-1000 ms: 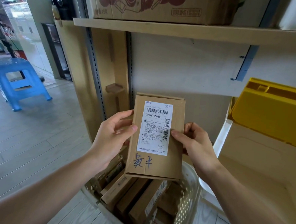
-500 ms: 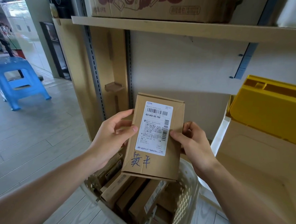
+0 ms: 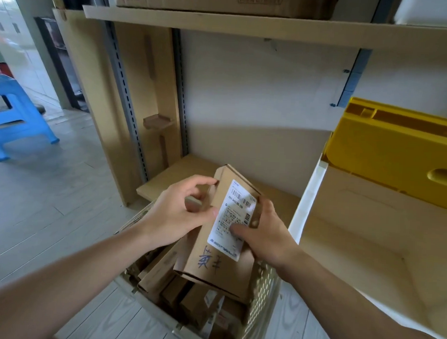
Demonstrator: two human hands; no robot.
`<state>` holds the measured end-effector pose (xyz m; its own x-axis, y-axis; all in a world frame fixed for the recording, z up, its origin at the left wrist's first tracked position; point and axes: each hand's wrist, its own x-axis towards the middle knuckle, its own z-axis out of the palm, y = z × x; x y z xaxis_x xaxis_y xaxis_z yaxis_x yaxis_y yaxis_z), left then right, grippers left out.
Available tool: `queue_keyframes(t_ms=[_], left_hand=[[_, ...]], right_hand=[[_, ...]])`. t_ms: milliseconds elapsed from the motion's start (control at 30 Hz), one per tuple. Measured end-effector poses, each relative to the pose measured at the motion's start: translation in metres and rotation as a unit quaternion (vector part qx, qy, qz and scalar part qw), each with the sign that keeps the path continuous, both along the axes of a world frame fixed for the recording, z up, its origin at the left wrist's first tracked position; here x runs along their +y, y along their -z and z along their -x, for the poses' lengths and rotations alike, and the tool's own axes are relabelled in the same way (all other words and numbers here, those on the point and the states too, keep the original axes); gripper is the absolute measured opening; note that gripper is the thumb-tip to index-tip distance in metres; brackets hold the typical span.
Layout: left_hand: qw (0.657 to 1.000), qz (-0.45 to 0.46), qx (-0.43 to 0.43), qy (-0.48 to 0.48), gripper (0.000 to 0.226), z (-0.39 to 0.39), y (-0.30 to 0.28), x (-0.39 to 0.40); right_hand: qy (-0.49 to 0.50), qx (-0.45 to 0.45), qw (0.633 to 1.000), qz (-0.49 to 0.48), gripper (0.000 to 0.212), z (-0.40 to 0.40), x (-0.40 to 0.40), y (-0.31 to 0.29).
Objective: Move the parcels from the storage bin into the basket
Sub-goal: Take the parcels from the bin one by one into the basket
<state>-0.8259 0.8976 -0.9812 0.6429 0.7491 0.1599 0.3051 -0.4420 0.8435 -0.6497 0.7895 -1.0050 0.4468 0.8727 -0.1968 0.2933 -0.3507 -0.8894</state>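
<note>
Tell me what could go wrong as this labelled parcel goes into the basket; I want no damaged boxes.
1. The basket already holds many cartons, so the parcel may perch on top and slide out.
2. The left hand has only a fingertip grip on its edge; it could tip toward the right hand.
3. The parcel's lower corner may crush against the cartons beneath.

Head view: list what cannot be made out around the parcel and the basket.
- Parcel: label's small print too blurred to read; far side hidden.
- Basket: near rim cut off by the bottom edge; its floor hidden under parcels.
- Left hand: its contact with the parcel's edge is unclear.
- Right hand: fingers behind the parcel hidden.
- Yellow bin: cut off by the right edge; its inside is hidden.
</note>
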Motion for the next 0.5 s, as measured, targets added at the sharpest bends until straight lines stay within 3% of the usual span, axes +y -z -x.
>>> queue_keyframes(t_ms=[333, 500], left_hand=[[0.985, -0.119, 0.106, 0.071, 0.063, -0.029, 0.024, -0.019], [0.975, -0.141, 0.141, 0.101, 0.06, -0.042, 0.037, -0.028]], right_hand=[[0.01, 0.099, 0.994, 0.04, 0.009, 0.007, -0.015, 0.007], [0.017, 0.136, 0.99, 0.043, 0.016, 0.011, -0.017, 0.007]])
